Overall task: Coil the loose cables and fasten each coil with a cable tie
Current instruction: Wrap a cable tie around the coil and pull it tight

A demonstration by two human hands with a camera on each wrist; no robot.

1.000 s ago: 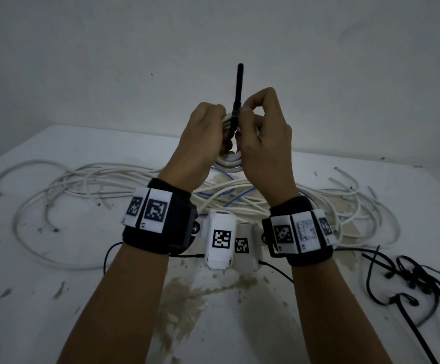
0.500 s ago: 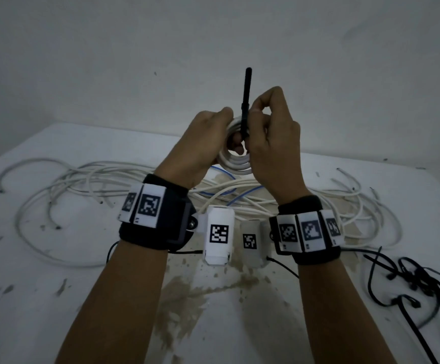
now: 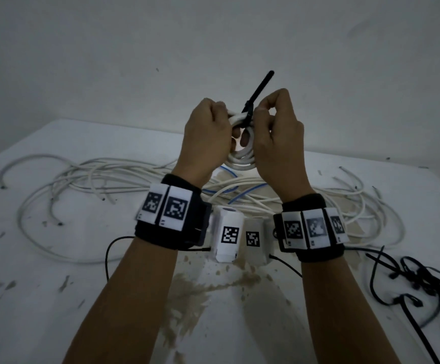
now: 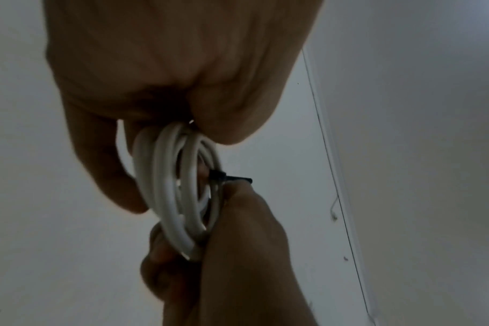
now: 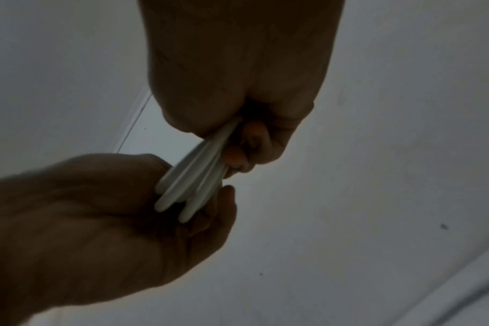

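A small white cable coil hangs raised above the table between both hands. My left hand grips the coil's left side, fingers curled round the loops. My right hand holds the coil's right side and pinches it next to the black cable tie. The tie is wrapped round the top of the coil, and its free tail sticks up and to the right. The palms hide part of the coil in the head view.
A tangle of loose white cables with some blue strands spreads across the white table. Several black cable ties lie at the right. A brownish stain marks the table near me.
The tie's tail has tipped from upright to leaning right. Both hands with the coil have shifted slightly right.
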